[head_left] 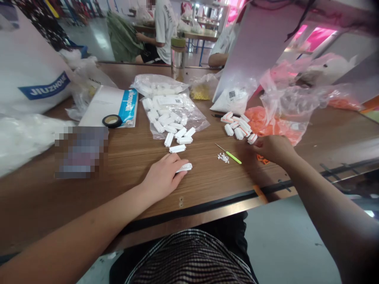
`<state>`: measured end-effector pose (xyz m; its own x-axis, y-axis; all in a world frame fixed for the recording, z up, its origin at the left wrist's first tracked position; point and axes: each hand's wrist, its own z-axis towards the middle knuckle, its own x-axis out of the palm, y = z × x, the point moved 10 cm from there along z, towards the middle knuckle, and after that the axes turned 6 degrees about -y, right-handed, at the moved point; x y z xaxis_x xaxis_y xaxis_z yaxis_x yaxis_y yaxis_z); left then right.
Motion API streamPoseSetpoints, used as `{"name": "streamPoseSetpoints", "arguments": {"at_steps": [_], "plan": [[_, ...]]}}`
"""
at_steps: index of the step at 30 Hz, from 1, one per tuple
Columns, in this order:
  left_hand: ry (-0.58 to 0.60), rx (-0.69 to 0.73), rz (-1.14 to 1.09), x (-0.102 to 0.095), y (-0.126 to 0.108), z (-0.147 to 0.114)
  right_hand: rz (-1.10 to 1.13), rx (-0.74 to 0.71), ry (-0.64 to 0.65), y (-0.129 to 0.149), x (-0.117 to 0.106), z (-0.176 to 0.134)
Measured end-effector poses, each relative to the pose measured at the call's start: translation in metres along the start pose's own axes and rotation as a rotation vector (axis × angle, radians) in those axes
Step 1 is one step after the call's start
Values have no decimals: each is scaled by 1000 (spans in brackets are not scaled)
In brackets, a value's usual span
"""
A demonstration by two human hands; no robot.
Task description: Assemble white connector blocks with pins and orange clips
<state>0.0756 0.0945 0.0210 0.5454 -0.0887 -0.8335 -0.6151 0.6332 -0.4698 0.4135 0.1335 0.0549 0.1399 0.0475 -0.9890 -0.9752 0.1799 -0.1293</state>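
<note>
My left hand [164, 176] is closed on a white plastic piece [184, 168], holding it against the wooden table between thumb and fingers. Just beyond it lies a loose group of similar white pieces [177, 148], spilling from a clear plastic bag [197, 114]. On the right, the fingertips of my right hand [275, 149] pinch a white plastic piece with an orange strip [252, 138]. Several more orange-striped pieces [237, 125] are heaped beside it. Small orange parts [262, 159] show partly under my right hand. Between the hands lie tiny white bits [223, 158] and a green-handled pick [233, 157].
A bag of orange parts [275, 128] and a bag of white bits [232, 98] stand behind. Black tape [112, 120] rests on a white-and-blue packet [100, 104] at left. A bottle [178, 59] stands at the back. Other people sit beyond the table.
</note>
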Motion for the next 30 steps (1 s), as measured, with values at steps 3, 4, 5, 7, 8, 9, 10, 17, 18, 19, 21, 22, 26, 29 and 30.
{"name": "streamPoseSetpoints", "arguments": {"at_steps": [3, 4, 5, 7, 8, 9, 10, 17, 18, 19, 21, 22, 26, 29, 30], "plan": [[8, 9, -58, -2, -4, 0, 150, 56, -69, 1, -13, -12], [6, -9, -107, -2, -3, 1, 256, 45, -114, 8, -19, -18], [-3, -41, -175, -3, 0, 1, 424, 13, -174, 20, -27, -25], [-1, -158, -394, -1, 9, 1, 780, -103, -248, 52, -39, -39], [17, -233, -541, 3, 13, 0, 895, -154, -264, 69, -43, -47], [44, -311, -701, 9, 17, -1, 973, -196, -268, 87, -46, -54], [77, -381, -864, 16, 18, -4, 1029, -246, -295, 104, -50, -61], [193, -531, -1414, 32, 2, -11, 986, -626, -553, 182, -78, -104], [200, -528, -1435, 32, 1, -12, 944, -687, -573, 189, -79, -109], [205, -524, -1449, 32, 0, -12, 904, -742, -587, 195, -79, -114], [213, -520, -1463, 33, 0, -12, 839, -822, -603, 202, -78, -122], [213, -520, -1465, 33, 0, -12, 815, -850, -598, 205, -77, -124], [198, -519, -1479, 33, 2, -11, 768, -895, -577, 209, -73, -128], [202, -528, -1488, 34, 1, -11, 721, -927, -597, 210, -72, -133], [203, -534, -1487, 34, 1, -11, 700, -939, -608, 211, -72, -135]]}}
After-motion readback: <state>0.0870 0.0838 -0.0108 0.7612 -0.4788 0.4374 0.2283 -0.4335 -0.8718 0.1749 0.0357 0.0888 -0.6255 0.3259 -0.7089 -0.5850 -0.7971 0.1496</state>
